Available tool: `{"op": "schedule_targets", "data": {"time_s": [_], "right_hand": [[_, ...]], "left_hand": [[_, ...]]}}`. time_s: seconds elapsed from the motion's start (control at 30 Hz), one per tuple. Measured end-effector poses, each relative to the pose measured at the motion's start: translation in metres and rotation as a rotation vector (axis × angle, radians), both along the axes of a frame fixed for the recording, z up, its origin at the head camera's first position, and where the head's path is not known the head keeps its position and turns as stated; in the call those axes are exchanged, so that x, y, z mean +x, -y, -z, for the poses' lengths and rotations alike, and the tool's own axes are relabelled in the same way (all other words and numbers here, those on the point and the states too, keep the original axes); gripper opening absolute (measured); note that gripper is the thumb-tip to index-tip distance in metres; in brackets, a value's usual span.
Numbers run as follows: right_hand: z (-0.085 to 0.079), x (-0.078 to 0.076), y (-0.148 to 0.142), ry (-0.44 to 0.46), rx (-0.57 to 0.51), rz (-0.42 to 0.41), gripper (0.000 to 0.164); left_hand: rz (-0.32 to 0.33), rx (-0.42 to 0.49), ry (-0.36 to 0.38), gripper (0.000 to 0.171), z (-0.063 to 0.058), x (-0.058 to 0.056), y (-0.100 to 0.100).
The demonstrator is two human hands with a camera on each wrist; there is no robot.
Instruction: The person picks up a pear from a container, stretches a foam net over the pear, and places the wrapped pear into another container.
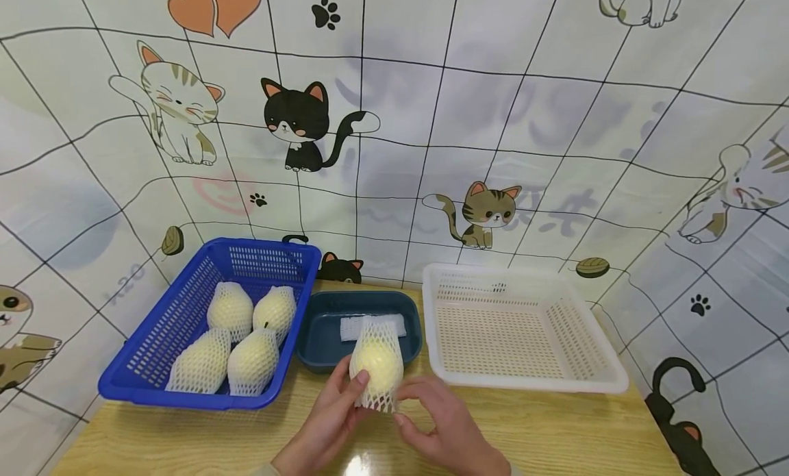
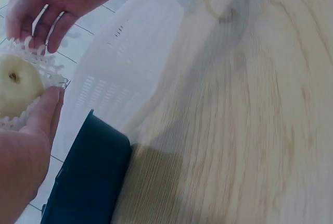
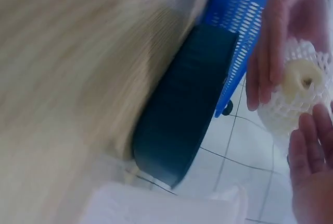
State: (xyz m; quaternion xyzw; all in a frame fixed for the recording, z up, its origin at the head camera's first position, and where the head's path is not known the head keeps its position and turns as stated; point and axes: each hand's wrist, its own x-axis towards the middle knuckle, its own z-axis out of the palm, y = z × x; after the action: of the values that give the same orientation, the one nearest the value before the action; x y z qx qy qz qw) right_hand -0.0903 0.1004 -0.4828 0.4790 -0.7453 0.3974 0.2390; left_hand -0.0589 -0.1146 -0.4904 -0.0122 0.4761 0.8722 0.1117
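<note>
A pale yellow pear (image 1: pixel 378 365) in a white foam net (image 1: pixel 380 327) is held up above the table, in front of the dark teal tray. My left hand (image 1: pixel 333 414) grips it from the left, thumb laid across the net's front. On the other side my right hand (image 1: pixel 442 421) has its index finger and thumb parted at the net's lower edge, the fingertips touching or very near it. In the left wrist view the pear's bare end (image 2: pixel 14 78) shows through the net's open end, as it does in the right wrist view (image 3: pixel 303 81).
A blue basket (image 1: pixel 185 398) on the left holds several netted pears (image 1: pixel 200 363). Behind my hands, the teal tray (image 1: pixel 320 301) contains a flat white foam net (image 1: pixel 351 327). To the right stands a white basket (image 1: pixel 524 381) on the wooden table (image 1: pixel 573 428), against a cat-print cloth (image 1: pixel 394 188).
</note>
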Motion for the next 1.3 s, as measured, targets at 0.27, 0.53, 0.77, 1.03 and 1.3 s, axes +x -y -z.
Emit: {"op": "schedule_targets", "data": {"time_s": [0.27,0.53,0.77,1.03,1.3], "right_hand": [[-0.02,-0.002,0.008,0.888,-0.159,0.166,0.038],[-0.028,-0.011,0.014,1.127,-0.112,0.057,0.064],[-0.025,-0.015,0.014,1.212,-0.131,-0.037,0.072],[-0.023,-0.021,0.015,1.328,-0.21,-0.097,0.071],[-0.021,-0.024,0.015,1.343,-0.307,-0.159,0.065]], "left_hand": [[0.032,-0.119,-0.051,0.072,-0.001,-0.001,0.0],[0.036,-0.287,-0.122,0.073,-0.002,-0.002,-0.001],[0.032,-0.39,-0.152,0.072,-0.003,-0.003,0.004],[0.164,-0.222,-0.171,0.066,-0.009,-0.001,0.015],[0.123,-0.241,-0.168,0.059,-0.009,-0.004,0.021]]}}
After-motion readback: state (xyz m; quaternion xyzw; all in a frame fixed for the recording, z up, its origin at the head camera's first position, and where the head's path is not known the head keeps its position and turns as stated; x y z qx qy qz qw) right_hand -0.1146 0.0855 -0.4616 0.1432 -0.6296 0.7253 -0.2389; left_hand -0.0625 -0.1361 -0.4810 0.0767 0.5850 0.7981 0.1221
